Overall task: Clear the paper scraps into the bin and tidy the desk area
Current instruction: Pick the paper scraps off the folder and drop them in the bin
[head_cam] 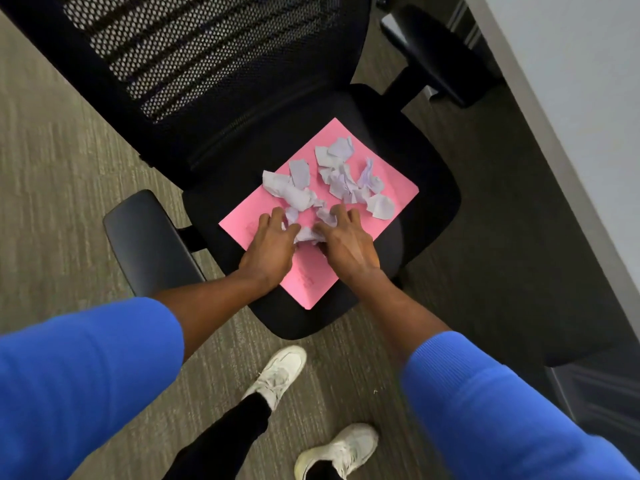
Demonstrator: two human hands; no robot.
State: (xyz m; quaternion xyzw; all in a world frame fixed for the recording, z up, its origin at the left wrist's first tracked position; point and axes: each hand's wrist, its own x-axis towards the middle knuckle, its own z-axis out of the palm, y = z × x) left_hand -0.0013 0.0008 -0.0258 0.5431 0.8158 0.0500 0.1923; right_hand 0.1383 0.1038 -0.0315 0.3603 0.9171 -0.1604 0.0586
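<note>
**Both hands on scraps, chair seat**

Scraps (329, 181): pale lilac, crumpled, spread over a pink sheet (308, 271) lying flat on the chair (429, 188) seat. Left hand (272, 244) and right hand (346, 242) palm-down side by side at the near edge of the pile, fingers curled, cupping a small wad between them. Rest of the scraps lie loose beyond the fingertips. Blue sleeves pushed up. Desk (571, 98) edge on the right.

Both hands (272, 244) (348, 245) palm-down, fingers (277, 216) curled
</note>
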